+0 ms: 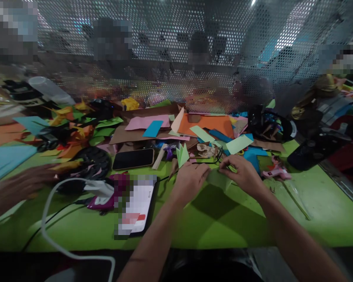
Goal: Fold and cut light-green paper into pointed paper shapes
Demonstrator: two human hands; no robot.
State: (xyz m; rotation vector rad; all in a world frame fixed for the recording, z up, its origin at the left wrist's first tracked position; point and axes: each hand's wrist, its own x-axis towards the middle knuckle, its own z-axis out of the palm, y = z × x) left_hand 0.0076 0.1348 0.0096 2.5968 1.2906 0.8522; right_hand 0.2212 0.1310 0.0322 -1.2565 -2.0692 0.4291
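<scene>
A pale green sheet of paper [219,179] lies between my two hands, low over the green tabletop. My left hand [190,181] has its fingers bent and pressed together at the sheet's left edge. At the right edge, the thumb and fingers of my right hand [241,172] are closed in a pinch on the paper. Just beyond my left hand stands a light green folded paper piece [182,155] with pointed tips. A thin black cable [202,162] runs behind both hands. My fingers partly cover the sheet's edges.
A lit phone [138,207], a dark phone [133,159] and a purple power adapter [101,201] with a white cable [44,219] lie left. Another person's hand [32,182] is far left. Paper scraps [206,123] pile up before a perforated metal screen [164,58].
</scene>
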